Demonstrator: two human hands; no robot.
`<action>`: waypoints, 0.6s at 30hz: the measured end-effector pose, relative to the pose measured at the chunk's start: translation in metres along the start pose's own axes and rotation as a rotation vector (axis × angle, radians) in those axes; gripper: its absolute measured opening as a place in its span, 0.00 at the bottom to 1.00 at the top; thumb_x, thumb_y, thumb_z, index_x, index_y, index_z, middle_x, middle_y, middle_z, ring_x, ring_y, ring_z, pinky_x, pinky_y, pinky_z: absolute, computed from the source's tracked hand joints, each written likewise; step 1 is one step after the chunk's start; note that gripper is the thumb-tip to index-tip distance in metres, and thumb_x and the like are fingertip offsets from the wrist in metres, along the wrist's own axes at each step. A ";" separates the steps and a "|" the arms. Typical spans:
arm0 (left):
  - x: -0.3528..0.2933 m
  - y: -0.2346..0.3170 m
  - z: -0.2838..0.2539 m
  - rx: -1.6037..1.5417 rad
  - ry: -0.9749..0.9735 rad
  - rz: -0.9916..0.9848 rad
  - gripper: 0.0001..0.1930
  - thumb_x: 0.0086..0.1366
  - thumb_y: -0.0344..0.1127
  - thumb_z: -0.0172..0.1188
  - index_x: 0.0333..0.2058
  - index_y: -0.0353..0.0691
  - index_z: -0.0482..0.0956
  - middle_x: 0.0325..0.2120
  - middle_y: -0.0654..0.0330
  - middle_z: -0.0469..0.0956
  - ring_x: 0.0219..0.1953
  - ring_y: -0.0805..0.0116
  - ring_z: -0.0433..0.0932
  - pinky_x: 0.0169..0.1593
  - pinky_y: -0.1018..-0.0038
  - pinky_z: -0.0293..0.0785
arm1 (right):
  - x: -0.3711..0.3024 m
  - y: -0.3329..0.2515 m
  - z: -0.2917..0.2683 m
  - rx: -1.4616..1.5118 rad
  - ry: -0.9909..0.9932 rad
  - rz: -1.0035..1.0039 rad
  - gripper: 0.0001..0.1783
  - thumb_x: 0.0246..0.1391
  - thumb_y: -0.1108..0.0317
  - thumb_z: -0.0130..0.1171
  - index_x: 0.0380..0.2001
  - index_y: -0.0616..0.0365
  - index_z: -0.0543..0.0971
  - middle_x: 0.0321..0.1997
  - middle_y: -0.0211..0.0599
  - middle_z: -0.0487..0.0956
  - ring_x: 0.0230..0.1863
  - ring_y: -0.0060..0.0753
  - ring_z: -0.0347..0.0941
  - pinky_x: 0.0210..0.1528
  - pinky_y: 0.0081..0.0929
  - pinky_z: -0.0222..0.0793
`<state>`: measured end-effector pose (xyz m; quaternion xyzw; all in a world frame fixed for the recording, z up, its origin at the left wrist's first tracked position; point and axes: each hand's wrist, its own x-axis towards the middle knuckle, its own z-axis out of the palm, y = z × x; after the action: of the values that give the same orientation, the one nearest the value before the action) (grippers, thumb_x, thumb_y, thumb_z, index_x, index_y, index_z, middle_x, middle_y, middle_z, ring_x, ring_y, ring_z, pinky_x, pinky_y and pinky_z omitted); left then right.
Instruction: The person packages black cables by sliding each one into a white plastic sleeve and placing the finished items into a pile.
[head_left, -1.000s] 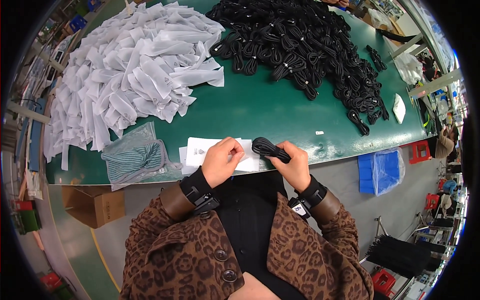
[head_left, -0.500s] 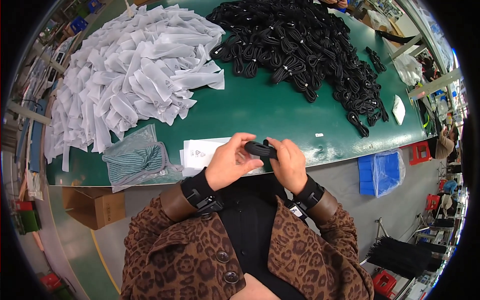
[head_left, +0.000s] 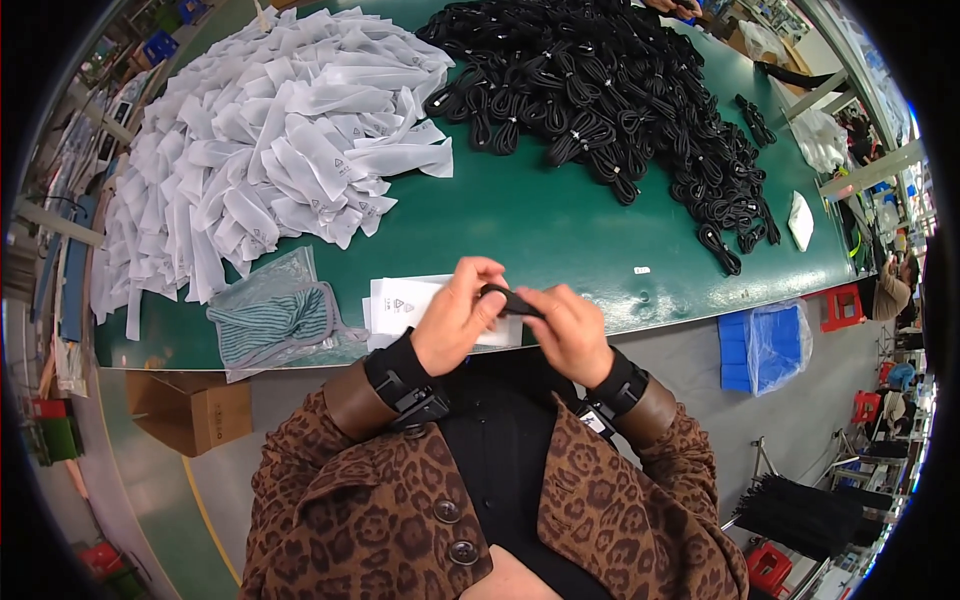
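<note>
Between my two hands, above the table's near edge, is a small black coiled cable (head_left: pixel 513 300). My left hand (head_left: pixel 457 318) pinches its left end between thumb and fingers. My right hand (head_left: pixel 570 327) grips the other end, its fingers curled over it. Beneath and beside my left hand lie flat white printed bags (head_left: pixel 392 306), partly covered by the hand. A big heap of similar black coiled cables (head_left: pixel 590 90) spreads over the far right of the table, and a heap of filled white bags (head_left: pixel 270 140) covers the far left.
A clear plastic bag with a green striped cloth (head_left: pixel 275 322) lies left of the white bags on the green table (head_left: pixel 440 225). A crumpled white piece (head_left: pixel 800 221) is near the right edge. Below stand a cardboard box (head_left: pixel 190 412) and a blue bin (head_left: pixel 752 348). Another person's hand (head_left: pixel 677 7) shows at the far edge.
My left fingers have closed in on the cable, and it now tilts down to the right. My right hand has shifted slightly left. The other person's hand is more visible.
</note>
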<state>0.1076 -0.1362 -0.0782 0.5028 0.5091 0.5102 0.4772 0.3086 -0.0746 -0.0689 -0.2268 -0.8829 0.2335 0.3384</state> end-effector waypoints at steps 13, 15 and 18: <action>0.003 -0.029 -0.004 0.834 0.026 0.337 0.06 0.58 0.28 0.64 0.33 0.35 0.75 0.34 0.55 0.72 0.37 0.54 0.75 0.40 0.64 0.73 | -0.007 0.017 -0.001 0.082 0.135 0.219 0.13 0.56 0.77 0.61 0.45 0.65 0.79 0.37 0.44 0.76 0.36 0.43 0.74 0.38 0.30 0.70; 0.003 -0.033 -0.005 0.857 0.030 0.322 0.06 0.58 0.28 0.64 0.32 0.35 0.75 0.33 0.55 0.72 0.36 0.53 0.75 0.40 0.63 0.73 | -0.010 0.018 0.003 0.096 0.128 0.236 0.12 0.56 0.77 0.61 0.45 0.65 0.79 0.38 0.44 0.76 0.37 0.43 0.74 0.39 0.30 0.70; 0.003 -0.037 -0.007 0.729 0.089 0.298 0.05 0.60 0.27 0.62 0.31 0.35 0.74 0.29 0.55 0.73 0.33 0.53 0.75 0.37 0.63 0.72 | -0.012 0.018 0.006 0.116 0.109 0.231 0.12 0.55 0.76 0.62 0.44 0.64 0.79 0.37 0.43 0.76 0.36 0.42 0.74 0.37 0.30 0.70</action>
<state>0.0994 -0.1324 -0.1147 0.6848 0.5985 0.3812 0.1657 0.3170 -0.0686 -0.0893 -0.3191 -0.8162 0.3089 0.3695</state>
